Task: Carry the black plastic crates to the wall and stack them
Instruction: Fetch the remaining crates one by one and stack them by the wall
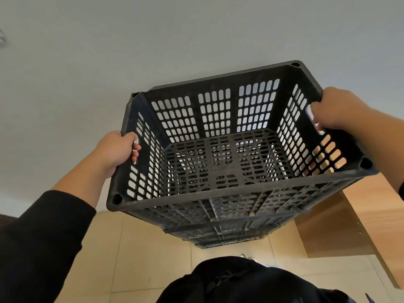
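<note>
- Head view: the person holds a black crate [231, 149] up in front of a pale wall [153, 40], its open top tipped towards them.
- The left hand [119, 149] is clamped over the crate's left rim, fingers hooked through the handle slot.
- The right hand [336, 110] is wrapped round the right rim the same way, thumb inside the crate wall.
- Directly beneath it sits a stack of crates [220, 232], only the near faces showing; whether the held crate touches it I cannot tell.
- A wooden panel [341, 226] stands to the right on the tiled floor [135, 248].
- I judge this to be the stacking step: the next move calls for levelling the crate, matching its corners to the stack's rim, and lowering evenly.
</note>
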Demonstrator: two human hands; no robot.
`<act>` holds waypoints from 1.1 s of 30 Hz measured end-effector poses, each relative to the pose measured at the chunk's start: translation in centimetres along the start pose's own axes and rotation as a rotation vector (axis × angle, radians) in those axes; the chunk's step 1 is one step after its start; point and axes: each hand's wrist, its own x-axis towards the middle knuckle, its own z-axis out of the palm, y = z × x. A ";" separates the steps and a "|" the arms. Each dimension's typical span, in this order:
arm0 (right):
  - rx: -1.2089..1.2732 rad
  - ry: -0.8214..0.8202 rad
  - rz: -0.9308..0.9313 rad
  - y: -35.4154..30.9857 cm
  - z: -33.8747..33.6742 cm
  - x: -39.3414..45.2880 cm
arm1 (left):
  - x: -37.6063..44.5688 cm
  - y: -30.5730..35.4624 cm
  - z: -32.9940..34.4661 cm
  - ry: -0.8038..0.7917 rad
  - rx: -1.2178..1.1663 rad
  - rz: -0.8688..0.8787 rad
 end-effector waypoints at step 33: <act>0.078 -0.120 0.012 -0.1 -0.3 1.5 | 1.8 -0.9 0.6 0.019 0.087 -0.044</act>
